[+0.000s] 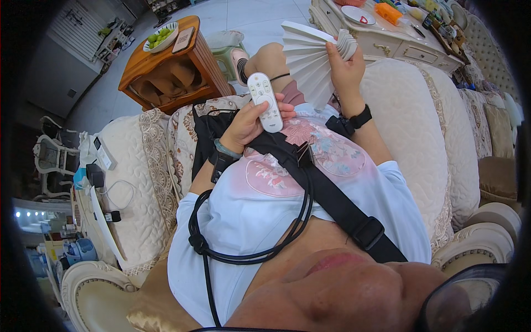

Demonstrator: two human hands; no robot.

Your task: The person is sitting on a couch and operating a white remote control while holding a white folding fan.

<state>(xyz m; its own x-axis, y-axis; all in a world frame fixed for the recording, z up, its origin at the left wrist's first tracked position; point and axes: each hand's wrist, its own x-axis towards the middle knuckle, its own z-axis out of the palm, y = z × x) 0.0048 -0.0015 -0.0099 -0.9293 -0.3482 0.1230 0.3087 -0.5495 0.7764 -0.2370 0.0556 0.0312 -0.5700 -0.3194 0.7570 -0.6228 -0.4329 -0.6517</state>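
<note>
A white remote control [270, 118] with a round central pad and several buttons lies face up in my left hand [244, 126]. My thumb rests by the round pad, and the fingertips show past the far edge. My right hand [349, 76] grips a white pleated folding fan [305, 58] near its right end. The fan is spread to the left, while the pleats by my fingers are bunched together. Both hands are above my lap, the right one farther forward. A black strap device [360, 119] is on the right wrist, and a pale bangle [227, 148] circles the left.
A wooden cabinet [166, 66] ahead carries a bowl of green fruit [161, 38] and a phone [183, 40]. A white sideboard [381, 41] holds a plate [358, 15]. Quilted sofa covers [408, 112] flank me; a white box [105, 153] and cable lie left. A black cable [249, 260] loops across my chest.
</note>
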